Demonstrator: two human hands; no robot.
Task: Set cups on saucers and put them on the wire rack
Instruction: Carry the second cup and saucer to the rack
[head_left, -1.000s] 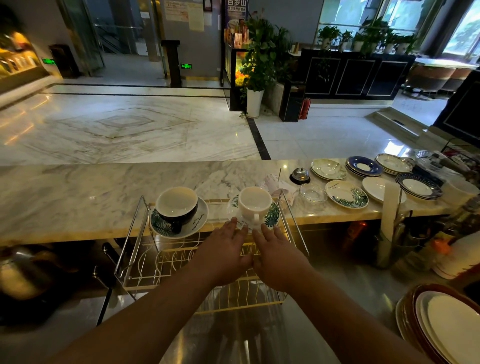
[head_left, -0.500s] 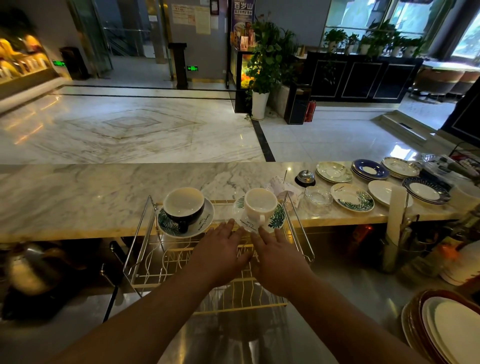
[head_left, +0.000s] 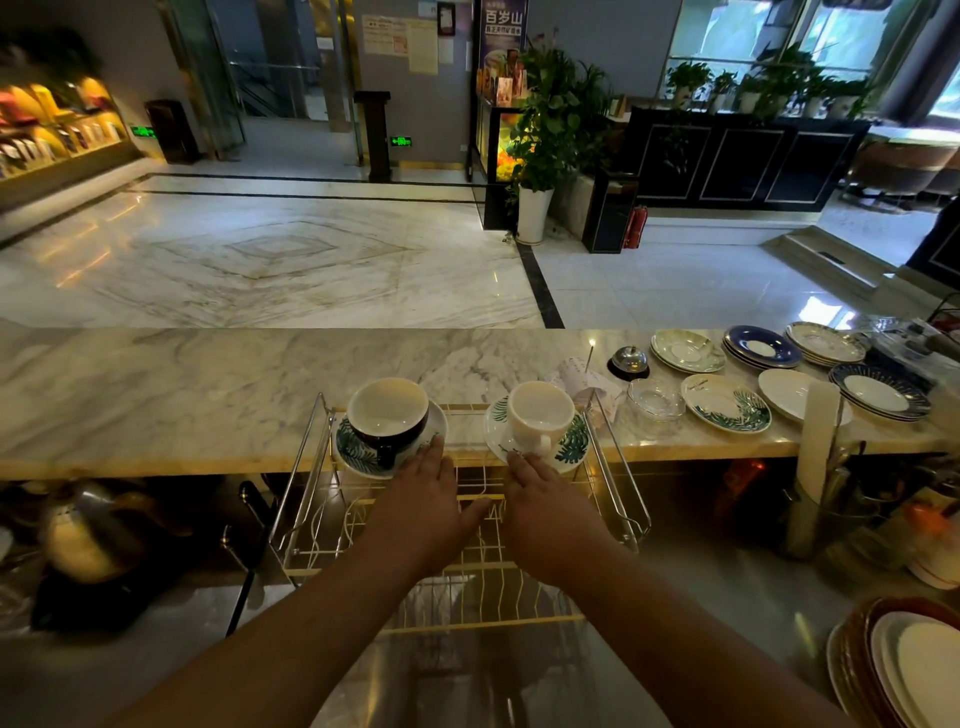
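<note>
A black cup (head_left: 387, 413) stands on a leaf-patterned saucer (head_left: 353, 451) at the far left of the wire rack (head_left: 306, 483). A white cup (head_left: 540, 415) stands on a second leaf-patterned saucer (head_left: 574, 441) at the rack's far right. My left hand (head_left: 426, 499) lies flat over the rack, fingertips at the near edge of the black cup's saucer. My right hand (head_left: 540, 512) is flat too, fingertips touching the near edge of the white cup's saucer, below the cup's handle. Neither hand holds anything.
The marble counter (head_left: 156, 395) runs across behind the rack. To the right on it lie a service bell (head_left: 629, 359), a glass ashtray (head_left: 655, 401) and several saucers (head_left: 724, 402). Stacked plates (head_left: 904, 670) sit at the lower right, a kettle (head_left: 88, 535) at the lower left.
My hands have spread apart: the left moved left to the black cup's saucer, the right stayed at the white cup's saucer. Cups and saucers have not shifted on the rack.
</note>
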